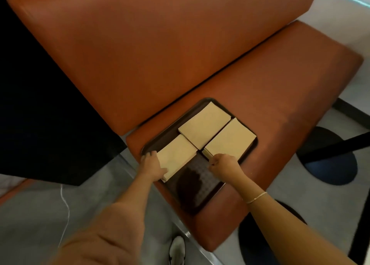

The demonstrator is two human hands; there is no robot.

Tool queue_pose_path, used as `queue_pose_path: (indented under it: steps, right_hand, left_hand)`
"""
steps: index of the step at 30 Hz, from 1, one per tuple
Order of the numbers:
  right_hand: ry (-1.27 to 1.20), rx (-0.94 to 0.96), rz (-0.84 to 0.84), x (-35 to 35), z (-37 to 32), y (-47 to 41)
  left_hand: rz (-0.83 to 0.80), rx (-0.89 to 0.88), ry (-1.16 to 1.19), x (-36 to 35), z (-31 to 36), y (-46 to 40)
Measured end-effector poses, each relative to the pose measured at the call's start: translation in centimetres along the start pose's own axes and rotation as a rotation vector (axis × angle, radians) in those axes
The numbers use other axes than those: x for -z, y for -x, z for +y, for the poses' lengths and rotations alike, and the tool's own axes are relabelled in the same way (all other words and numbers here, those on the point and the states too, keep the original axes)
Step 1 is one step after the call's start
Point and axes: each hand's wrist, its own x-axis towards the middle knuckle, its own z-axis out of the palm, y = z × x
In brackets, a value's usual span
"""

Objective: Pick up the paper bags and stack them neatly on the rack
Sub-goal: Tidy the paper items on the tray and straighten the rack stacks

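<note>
A dark brown tray (202,192) lies on the orange bench seat (280,104), carrying three stacks of tan paper bags. The far stack (204,122) sits at the tray's 12 o'clock, the right stack (230,138) at 3 o'clock, the left stack (176,156) at 9 o'clock. The left hand (152,164) grips the left stack along its outer edge, fingers curled over it. The right hand (224,164) pinches the near corner of the right stack with curled fingers. A thin bracelet (256,197) circles the right wrist.

Matt paper bags (204,124), textured dark plastic tray (202,182), smooth leather-like bench (280,96)
</note>
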Motion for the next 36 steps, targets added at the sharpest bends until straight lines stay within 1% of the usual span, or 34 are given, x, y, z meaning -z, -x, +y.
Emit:
queue_pose_path:
  steps: [7, 12, 17, 22, 25, 27, 30, 32, 34, 36]
  right_hand:
    - [-0.028, -0.043, -0.067, -2.5, 0.3, -1.8]
    - [-0.056, -0.068, -0.064, -3.0, 0.4, -2.5]
    - [-0.092, -0.080, -0.026, -3.5, 0.8, -2.9]
    - [-0.083, -0.062, -0.064, -3.8, 1.4, -3.0]
    - [-0.099, -0.068, -0.059, -4.1, 1.8, -3.0]
    - [-0.104, -0.067, -0.063, -4.5, 1.9, -3.0]
    - [-0.108, -0.057, -0.065, -4.7, 1.8, -2.7]
    - [-0.109, -0.055, -0.068, -4.8, 1.6, -2.3]
    - [-0.128, -0.071, -0.057, -4.9, 1.4, -1.9]
    - [-0.187, -0.086, -0.013, -4.8, 1.4, -1.2]
  left_hand:
    - [-0.065, -0.005, -0.042, -1.4, -0.5, -2.2]
    - [-0.017, 0.034, -0.149, -1.6, 0.2, -2.9]
    - [-0.113, 0.139, -0.173, -1.3, 0.6, -4.0]
    - [-0.196, 0.144, -0.240, -0.8, 0.8, -4.2]
    - [-0.190, 0.140, -0.254, -0.8, 0.7, -4.2]
    - [-0.168, 0.139, -0.226, -0.8, 0.7, -3.9]
    - [-0.185, 0.128, -0.063, -0.8, 0.7, -3.3]
    - [-0.167, 0.093, 0.017, -0.6, 0.9, -2.4]
    - [-0.142, 0.050, 0.033, -0.4, 1.0, -1.3]
    - [-0.116, -0.016, 0.037, 0.1, 1.0, -0.2]
